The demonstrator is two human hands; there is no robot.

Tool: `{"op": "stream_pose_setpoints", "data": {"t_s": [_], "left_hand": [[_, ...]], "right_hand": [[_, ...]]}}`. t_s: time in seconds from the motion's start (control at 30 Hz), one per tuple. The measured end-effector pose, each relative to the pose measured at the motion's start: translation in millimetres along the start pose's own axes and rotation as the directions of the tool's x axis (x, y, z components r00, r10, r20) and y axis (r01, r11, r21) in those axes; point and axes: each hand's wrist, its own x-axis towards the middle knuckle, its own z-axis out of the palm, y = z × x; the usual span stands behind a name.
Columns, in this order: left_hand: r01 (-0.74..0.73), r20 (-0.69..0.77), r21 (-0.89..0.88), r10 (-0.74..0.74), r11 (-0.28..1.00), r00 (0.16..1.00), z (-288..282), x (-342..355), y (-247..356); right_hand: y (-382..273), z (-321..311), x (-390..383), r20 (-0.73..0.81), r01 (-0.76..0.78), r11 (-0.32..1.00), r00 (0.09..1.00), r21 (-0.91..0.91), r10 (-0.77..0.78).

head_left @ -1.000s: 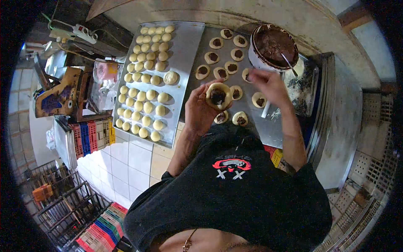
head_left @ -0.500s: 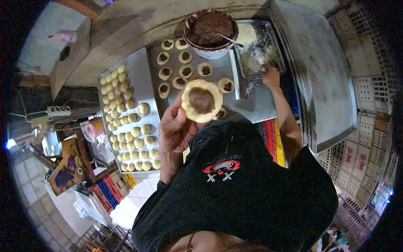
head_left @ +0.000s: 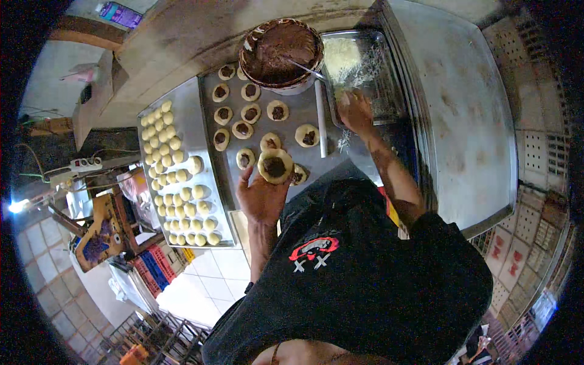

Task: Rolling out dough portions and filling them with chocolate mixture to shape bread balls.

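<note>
The part-curled left hand (head_left: 263, 198) holds a round, brown-filled pale dough disc (head_left: 274, 167) above a grey metal sheet (head_left: 288, 129). Farther off, the right hand (head_left: 354, 111) is over a rectangular metal tray (head_left: 382, 111) of pale shreds (head_left: 364, 73); I cannot tell its grip.

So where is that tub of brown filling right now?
In the head view, the tub stands at the top, about the middle, just left of the metal tray where the right hand is.
</note>
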Motion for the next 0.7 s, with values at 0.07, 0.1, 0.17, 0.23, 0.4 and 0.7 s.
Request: {"op": "stream_pose_setpoints", "data": {"t_s": [0.07,0.1,0.17,0.23,0.4,0.7], "left_hand": [[0.024,-0.028,0.041,-0.023,0.999,0.999,-4,17,-8],[0.021,-0.011,0.099,-0.02,0.995,1.0,-5,29,-14],[-0.016,-0.006,0.205,0.018,0.979,1.0,-1,52,-31],[0.001,-0.011,0.284,0.002,0.959,1.0,7,83,-47],[0.146,-0.062,0.442,-0.132,0.885,0.989,-11,176,-82],[-0.029,0.046,0.989,-0.112,0.148,0.993,7,253,-123]], "right_hand": [[8,-1,-3,0.014,-0.094,0.995,0.995,-0.012,0.095],[18,3,-3,-0.011,-0.038,0.998,0.999,-0.055,0.038],[31,12,3,-0.028,0.015,0.995,0.999,-0.102,-0.018],[40,24,18,0.222,-0.104,0.993,0.971,0.057,0.089],[64,28,21,0.195,-0.244,0.8,0.967,0.549,0.162],[20,-71,16,0.213,-0.38,0.631,0.921,0.677,0.326]]}}
